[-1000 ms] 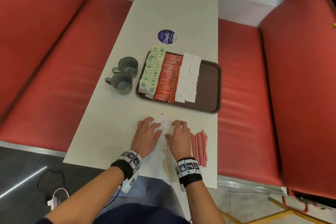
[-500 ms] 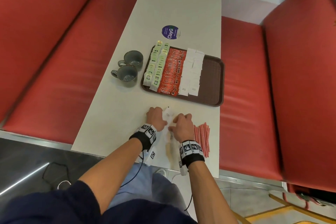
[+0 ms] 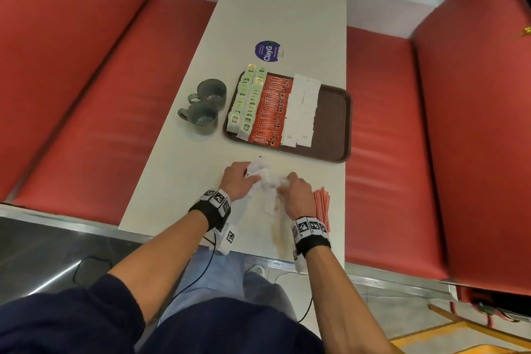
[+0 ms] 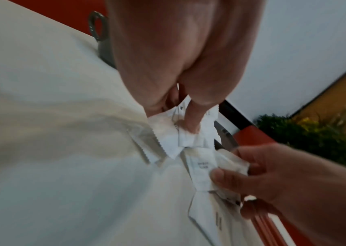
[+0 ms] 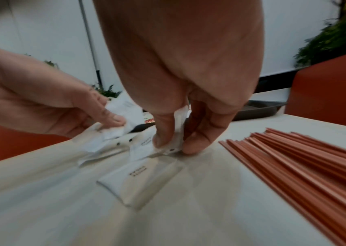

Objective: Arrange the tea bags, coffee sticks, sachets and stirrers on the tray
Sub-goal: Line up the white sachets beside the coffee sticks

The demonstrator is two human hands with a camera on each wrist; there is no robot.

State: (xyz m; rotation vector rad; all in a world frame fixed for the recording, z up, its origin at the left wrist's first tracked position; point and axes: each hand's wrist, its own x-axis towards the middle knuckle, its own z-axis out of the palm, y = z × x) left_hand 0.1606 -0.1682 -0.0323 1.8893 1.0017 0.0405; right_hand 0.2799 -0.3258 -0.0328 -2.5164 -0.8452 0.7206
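Observation:
A brown tray [image 3: 333,123] holds rows of green tea bags [image 3: 247,100], red coffee sticks [image 3: 271,112] and white sachets [image 3: 301,112]. Near the table's front edge lies a loose heap of white sachets [image 3: 265,181]. My left hand [image 3: 238,181] grips a bunch of them [image 4: 180,138] with thumb and fingers. My right hand [image 3: 296,195] pinches other sachets [image 5: 172,143] against the table. One sachet [image 5: 140,179] lies flat below my right hand. Red stirrers [image 3: 321,207] lie in a bundle to the right of that hand.
Two grey cups [image 3: 205,103] stand left of the tray. A round purple sticker [image 3: 267,50] sits behind it on the white table [image 3: 275,8]. Red benches [image 3: 402,152] run along both sides. The tray's right part is bare.
Both hands went from lying flat on the sachet heap to curling round the sachets and gathering them. The head view has shifted back a little.

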